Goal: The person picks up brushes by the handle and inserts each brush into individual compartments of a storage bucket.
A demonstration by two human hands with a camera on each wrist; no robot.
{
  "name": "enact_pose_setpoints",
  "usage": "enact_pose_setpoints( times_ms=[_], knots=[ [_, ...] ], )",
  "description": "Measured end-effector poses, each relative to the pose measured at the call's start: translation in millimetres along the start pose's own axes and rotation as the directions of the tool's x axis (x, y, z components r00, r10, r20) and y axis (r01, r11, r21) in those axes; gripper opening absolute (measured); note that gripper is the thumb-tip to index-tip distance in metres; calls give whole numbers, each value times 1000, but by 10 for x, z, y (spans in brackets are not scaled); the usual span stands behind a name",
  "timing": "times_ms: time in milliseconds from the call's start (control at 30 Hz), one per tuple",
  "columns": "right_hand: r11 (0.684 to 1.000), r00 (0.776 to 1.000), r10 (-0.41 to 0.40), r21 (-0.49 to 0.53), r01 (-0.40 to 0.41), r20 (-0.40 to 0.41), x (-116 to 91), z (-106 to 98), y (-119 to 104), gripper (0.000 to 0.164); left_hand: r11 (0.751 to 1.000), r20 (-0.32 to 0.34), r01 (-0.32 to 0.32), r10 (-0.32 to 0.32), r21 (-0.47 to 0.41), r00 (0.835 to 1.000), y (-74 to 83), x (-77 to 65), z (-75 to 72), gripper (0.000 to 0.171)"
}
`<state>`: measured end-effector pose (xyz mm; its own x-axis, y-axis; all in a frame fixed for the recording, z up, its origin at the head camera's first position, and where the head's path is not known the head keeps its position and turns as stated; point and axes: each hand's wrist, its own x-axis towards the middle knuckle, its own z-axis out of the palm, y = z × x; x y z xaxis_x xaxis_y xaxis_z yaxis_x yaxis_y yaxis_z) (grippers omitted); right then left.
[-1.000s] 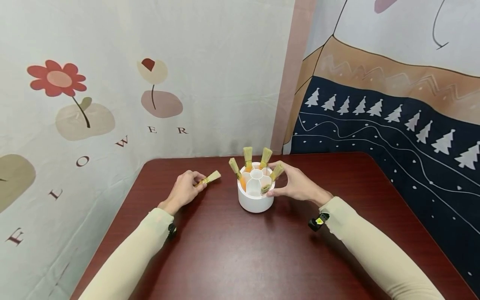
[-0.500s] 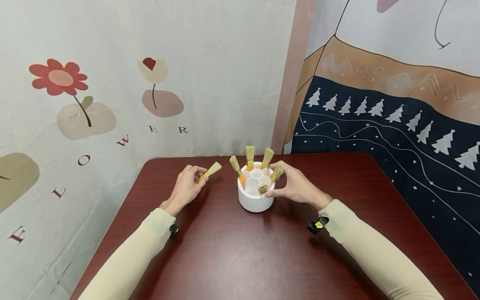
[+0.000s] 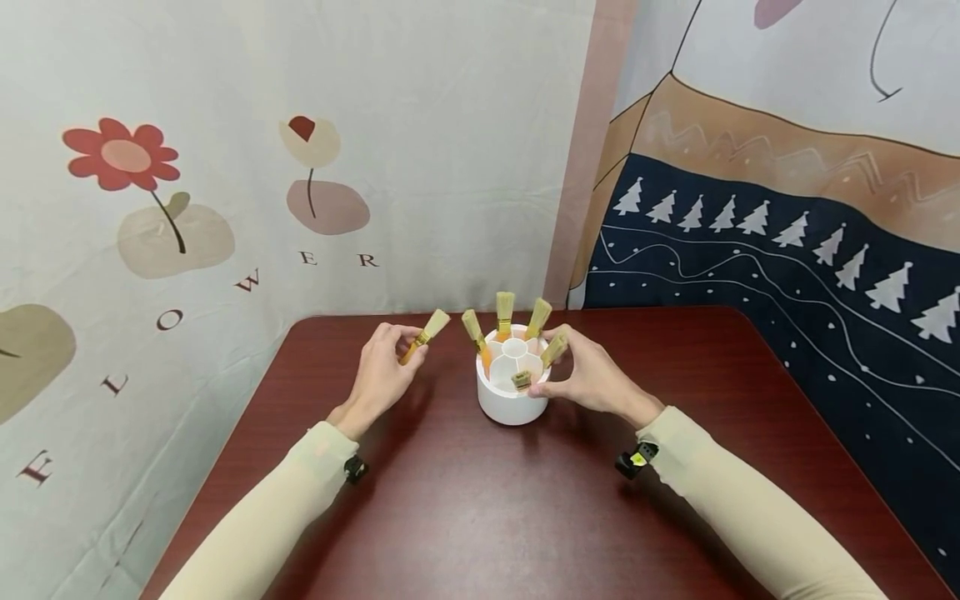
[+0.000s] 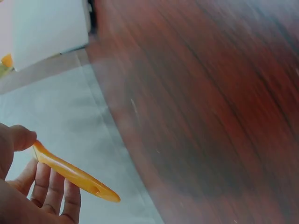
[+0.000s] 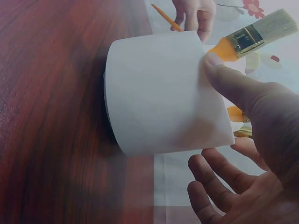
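Observation:
My left hand [image 3: 381, 371] pinches a paintbrush [image 3: 434, 323] between thumb and fingers above the table, bristles pointing up and to the right. Its orange handle [image 4: 79, 178] shows in the left wrist view. To the right stands a round white divided organizer [image 3: 512, 409] holding several more brushes, bristles up and orange handles in the compartments. One brush [image 3: 522, 380] leans at the near side. My right hand [image 3: 600, 375] grips the organizer's right side; in the right wrist view its thumb presses the rim of the white wall [image 5: 159, 93], beside a brush [image 5: 247, 39], with fingers on the opposite side.
The dark red-brown table [image 3: 480, 508] has its back edge just behind the organizer. A pale curtain with flower prints [image 3: 450, 150] hangs behind it, and a navy cloth with tree prints [image 3: 720, 267] hangs at the right.
My left hand has lifted the paintbrush and moved slightly right toward the organizer, the brush now tilted more upright. The near brush in the organizer has shifted slightly left. The right hand keeps its hold.

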<state>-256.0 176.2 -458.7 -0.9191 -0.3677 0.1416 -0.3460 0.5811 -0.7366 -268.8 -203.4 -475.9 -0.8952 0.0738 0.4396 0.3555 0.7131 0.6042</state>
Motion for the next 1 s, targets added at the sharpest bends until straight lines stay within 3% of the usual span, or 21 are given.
enact_pose_setpoints(
  times_ms=[400, 1000],
  knots=[
    [999, 999, 24, -21, -25, -37, -47, 43, -36, 93, 988, -117, -61, 44, -141, 992, 297, -45, 25, 29],
    [999, 997, 11, -48, -15, -74, -59, 92, -67, 93, 948, -225, -85, 14, -308, 974, 556, -119, 61, 37]
  ],
)
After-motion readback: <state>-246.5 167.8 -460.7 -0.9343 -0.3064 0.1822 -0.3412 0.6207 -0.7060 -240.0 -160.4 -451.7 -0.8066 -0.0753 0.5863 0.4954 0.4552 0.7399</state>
